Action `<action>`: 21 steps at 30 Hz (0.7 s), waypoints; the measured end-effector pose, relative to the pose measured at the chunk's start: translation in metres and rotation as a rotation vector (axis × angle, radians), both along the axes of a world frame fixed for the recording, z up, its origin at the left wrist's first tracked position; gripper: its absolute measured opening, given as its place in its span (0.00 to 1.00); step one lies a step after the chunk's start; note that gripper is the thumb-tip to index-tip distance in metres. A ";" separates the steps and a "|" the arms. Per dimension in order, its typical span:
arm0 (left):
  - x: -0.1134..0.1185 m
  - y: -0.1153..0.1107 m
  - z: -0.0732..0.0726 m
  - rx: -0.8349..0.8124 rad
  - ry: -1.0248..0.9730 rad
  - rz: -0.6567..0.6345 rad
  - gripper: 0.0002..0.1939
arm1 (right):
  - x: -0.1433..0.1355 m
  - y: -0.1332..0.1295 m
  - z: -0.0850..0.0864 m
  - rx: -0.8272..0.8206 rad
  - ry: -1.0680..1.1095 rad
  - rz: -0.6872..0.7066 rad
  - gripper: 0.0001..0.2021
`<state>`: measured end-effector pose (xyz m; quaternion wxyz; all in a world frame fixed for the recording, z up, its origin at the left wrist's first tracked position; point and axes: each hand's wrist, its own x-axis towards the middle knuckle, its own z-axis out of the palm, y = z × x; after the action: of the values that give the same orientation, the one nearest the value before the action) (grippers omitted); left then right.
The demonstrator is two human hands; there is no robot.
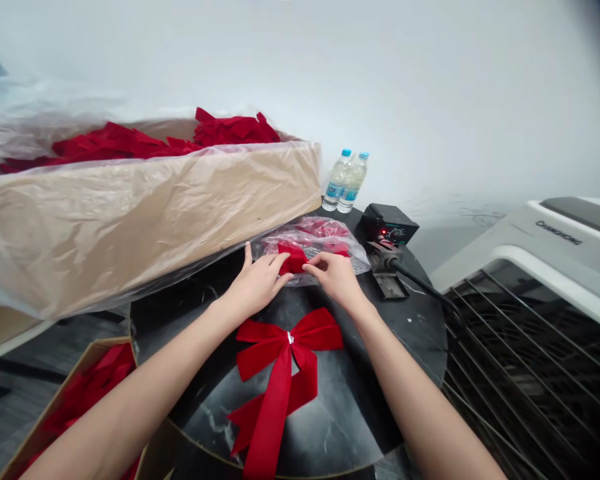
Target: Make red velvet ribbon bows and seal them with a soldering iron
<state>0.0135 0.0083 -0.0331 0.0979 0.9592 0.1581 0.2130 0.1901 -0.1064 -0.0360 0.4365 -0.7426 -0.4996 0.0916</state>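
While the finished red bow [283,373] is lying on the bench [410,333], both hands, left [257,283] and right [333,275], are pinching a small red strip [293,261] beside the plastic bag [325,233]; fixing it likely needs steady fingertip alignment.

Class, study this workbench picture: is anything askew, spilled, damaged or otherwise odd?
Nothing spilled or damaged. One oddity: the big box of red ribbon hangs over the round table's edge instead of sitting squarely. The bow lies flat, both bottles stand upright, and both hands pinch a red piece at the bag.
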 end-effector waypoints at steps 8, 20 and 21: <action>0.032 0.002 0.005 -0.034 -0.126 -0.046 0.10 | 0.003 -0.009 0.003 0.076 0.265 0.089 0.19; 0.050 0.015 0.002 -0.048 -0.063 0.098 0.19 | 0.017 -0.033 0.015 0.164 0.518 0.013 0.21; 0.056 0.012 0.003 -0.060 -0.062 0.100 0.20 | 0.014 -0.038 0.019 0.169 0.541 0.007 0.21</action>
<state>0.0699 0.0208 -0.0304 0.1204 0.9397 0.2091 0.2424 0.2037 -0.1443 -0.0167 0.6140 -0.6505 -0.3731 0.2461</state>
